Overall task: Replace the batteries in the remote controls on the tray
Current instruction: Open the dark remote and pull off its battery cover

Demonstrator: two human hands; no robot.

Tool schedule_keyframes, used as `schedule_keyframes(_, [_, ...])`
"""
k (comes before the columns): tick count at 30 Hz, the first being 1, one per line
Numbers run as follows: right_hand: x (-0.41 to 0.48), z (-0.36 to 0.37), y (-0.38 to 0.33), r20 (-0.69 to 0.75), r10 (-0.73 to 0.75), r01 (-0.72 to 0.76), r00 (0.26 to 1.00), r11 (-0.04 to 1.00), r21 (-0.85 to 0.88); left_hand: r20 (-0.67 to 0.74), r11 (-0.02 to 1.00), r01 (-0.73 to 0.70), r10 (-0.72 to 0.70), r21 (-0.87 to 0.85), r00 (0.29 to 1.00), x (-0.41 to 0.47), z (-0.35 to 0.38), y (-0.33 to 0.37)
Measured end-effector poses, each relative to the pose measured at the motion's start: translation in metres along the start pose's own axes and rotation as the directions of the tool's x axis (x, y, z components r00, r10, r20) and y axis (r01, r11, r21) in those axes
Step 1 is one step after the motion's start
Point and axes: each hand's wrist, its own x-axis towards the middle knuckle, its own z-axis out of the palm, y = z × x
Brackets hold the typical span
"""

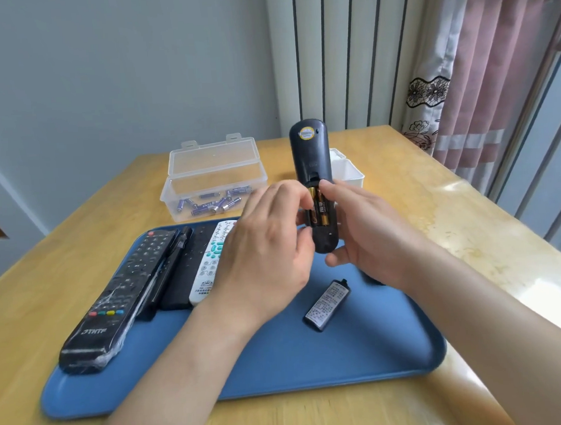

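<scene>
**Remote held open over the tray**

Surface [402, 178] of pale wood carries everything. A blue tray [347, 356] lies nearest the person. Along its left side lie four remotes side by side: a wrapped black one [120, 297] outermost, two more black ones [177, 268] next to it, and a white one [210, 262] innermost, partly behind the left wrist.

Behind the tray stands a clear box [213, 157] with its lid tipped back and blue batteries [213, 205] loose on its floor. A white box [349, 172] sits to its right, mostly hidden.

Above the tray's far edge a dark remote [310, 154] is held upright, back toward the camera, its battery bay uncovered. The right hand [369, 236] grasps its lower body, with the thumb at the bay's upper right and fingers curled under the bottom end. The left hand [268, 242] has its fingers curled in at the bay's left side – index tip and thumb pinching the left of two gold batteries [320, 206] seated there.

The cover [326, 304] lies label up on the tray – below the right hand, well apart from the other remotes.
</scene>
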Motion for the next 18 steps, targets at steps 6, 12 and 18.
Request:
schedule_keyframes(6, [-0.011,0.004,0.003,0.012,-0.04,0.04,0.999,0.999,-0.008,-0.058,0.999,-0.045,0.043,-0.03,0.997,0.001,-0.004,0.002])
schedule_keyframes(12, [-0.013,0.009,0.006,0.014,-0.053,0.054,0.998,0.997,-0.048,-0.053,1.0,-0.007,0.006,-0.028,0.999,0.003,-0.003,0.002])
schedule_keyframes(18, [-0.012,0.012,0.01,0.007,-0.083,0.083,0.997,0.99,-0.115,-0.087,0.997,0.037,-0.042,-0.061,0.995,0.004,-0.002,0.001])
